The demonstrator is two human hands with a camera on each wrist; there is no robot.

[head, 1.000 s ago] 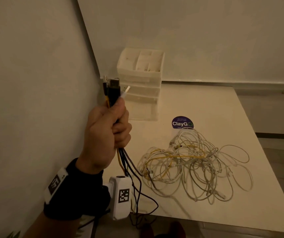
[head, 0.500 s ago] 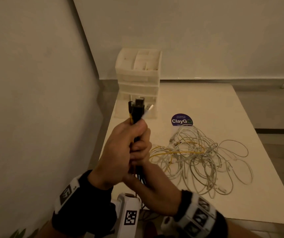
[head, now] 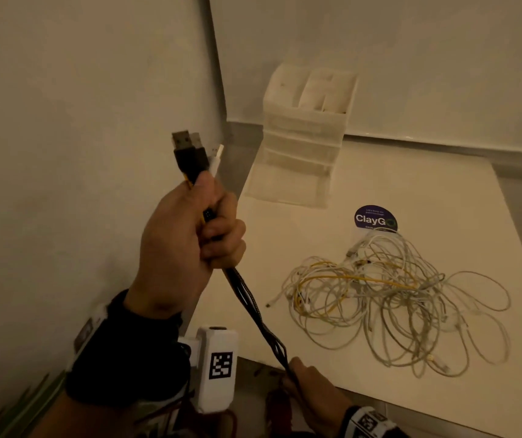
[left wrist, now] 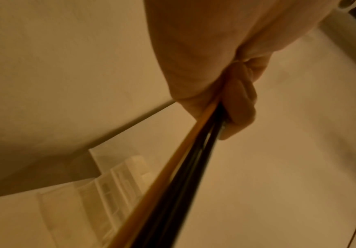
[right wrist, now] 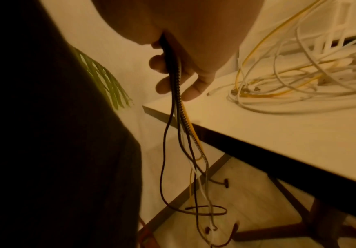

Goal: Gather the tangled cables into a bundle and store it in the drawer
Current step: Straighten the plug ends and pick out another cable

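Note:
My left hand (head: 187, 245) is raised left of the table and grips a bundle of black, yellow and white cables (head: 250, 308) just below their USB plugs (head: 190, 150). The bundle runs taut down to my right hand (head: 310, 384) at the table's front edge, whose fingers curl round the cables (right wrist: 177, 80). Below that hand the loose ends (right wrist: 196, 184) hang toward the floor. A tangle of white and yellow cables (head: 392, 298) lies on the white table (head: 443, 191). The white drawer unit (head: 307, 134) stands at the table's back left, its bottom drawer (head: 288, 184) pulled out.
A round purple sticker (head: 376, 219) lies on the table between the drawer unit and the tangle. A wall (head: 79, 121) runs close along the left. Green leaves (right wrist: 107, 78) and the table's legs (right wrist: 300, 218) show below the table edge.
My right hand has slid down the bundle from just under the left hand to the table's front edge, drawing the cables straight. The left hand has risen a little.

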